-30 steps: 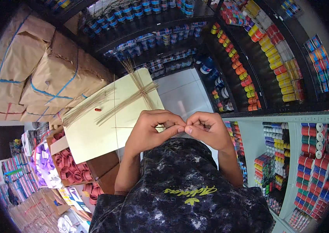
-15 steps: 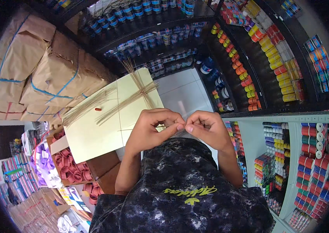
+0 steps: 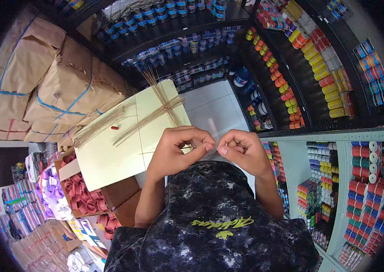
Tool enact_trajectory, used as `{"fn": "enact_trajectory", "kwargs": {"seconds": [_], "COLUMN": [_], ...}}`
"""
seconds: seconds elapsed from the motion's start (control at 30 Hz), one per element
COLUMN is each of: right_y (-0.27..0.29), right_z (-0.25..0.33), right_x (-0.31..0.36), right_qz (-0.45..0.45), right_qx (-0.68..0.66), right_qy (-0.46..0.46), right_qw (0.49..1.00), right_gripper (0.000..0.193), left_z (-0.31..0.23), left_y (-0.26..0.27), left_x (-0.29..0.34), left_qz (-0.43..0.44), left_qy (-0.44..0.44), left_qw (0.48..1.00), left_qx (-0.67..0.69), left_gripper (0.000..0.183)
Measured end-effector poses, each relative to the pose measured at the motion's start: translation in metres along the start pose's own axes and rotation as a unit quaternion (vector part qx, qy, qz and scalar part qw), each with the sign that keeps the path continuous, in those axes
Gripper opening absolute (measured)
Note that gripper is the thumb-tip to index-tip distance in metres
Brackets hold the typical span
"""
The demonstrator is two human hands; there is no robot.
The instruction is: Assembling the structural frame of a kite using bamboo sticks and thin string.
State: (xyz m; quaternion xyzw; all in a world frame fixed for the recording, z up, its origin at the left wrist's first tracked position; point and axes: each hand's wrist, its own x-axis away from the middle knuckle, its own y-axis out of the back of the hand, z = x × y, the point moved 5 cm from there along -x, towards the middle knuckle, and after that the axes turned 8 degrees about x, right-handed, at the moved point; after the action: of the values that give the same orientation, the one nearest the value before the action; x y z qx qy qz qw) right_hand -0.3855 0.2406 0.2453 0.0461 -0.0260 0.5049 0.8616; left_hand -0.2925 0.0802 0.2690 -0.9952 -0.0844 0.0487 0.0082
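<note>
Our yellow table (image 3: 96, 167) bears thin sticks (image 3: 166, 108); our left hand (image 3: 180, 147) and right hand (image 3: 243, 150), narrowly pinched, have parted slightly, ending contact; contents we cannot tell.

1. Brown paper-wrapped parcels (image 3: 76, 81) bound with blue cord (image 3: 68, 111), well left of the fingers (image 3: 208, 147).
2. Open brown cardboard box (image 3: 125, 190) of pinkish-red rolled strips (image 3: 79, 195), lower left of them.
3. Black shelf (image 3: 298, 84) with shiny yellow rolls (image 3: 321, 75), beyond them rightward.
</note>
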Motion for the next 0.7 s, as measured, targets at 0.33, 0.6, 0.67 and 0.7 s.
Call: {"fn": "enact_trajectory", "kwargs": {"seconds": [0.33, 0.6, 0.67, 0.7], "right_y": [0.003, 0.004, 0.002, 0.001], "right_z": [0.003, 0.006, 0.010, 0.010], "right_x": [0.006, 0.010, 0.011, 0.011], "right_qz": [-0.010, -0.011, -0.010, -0.009], "right_qx": [0.010, 0.020, 0.012, 0.005], "right_qy": [0.013, 0.027, 0.023, 0.018], "right_qw": [1.000, 0.999, 1.000, 1.000], "right_gripper": [0.005, 0.004, 0.005, 0.005], "left_z": [0.001, 0.000, 0.000, 0.000], "left_y": [0.002, 0.003, 0.003, 0.002], "left_x": [0.004, 0.005, 0.005, 0.005], "left_qz": [-0.009, -0.007, -0.005, -0.005], "left_qy": [0.000, -0.002, -0.005, -0.007], "left_qw": [1.000, 0.999, 0.999, 1.000], "left_qx": [0.020, 0.037, 0.034, 0.029], "left_gripper": [0.011, 0.011, 0.011, 0.011]}}
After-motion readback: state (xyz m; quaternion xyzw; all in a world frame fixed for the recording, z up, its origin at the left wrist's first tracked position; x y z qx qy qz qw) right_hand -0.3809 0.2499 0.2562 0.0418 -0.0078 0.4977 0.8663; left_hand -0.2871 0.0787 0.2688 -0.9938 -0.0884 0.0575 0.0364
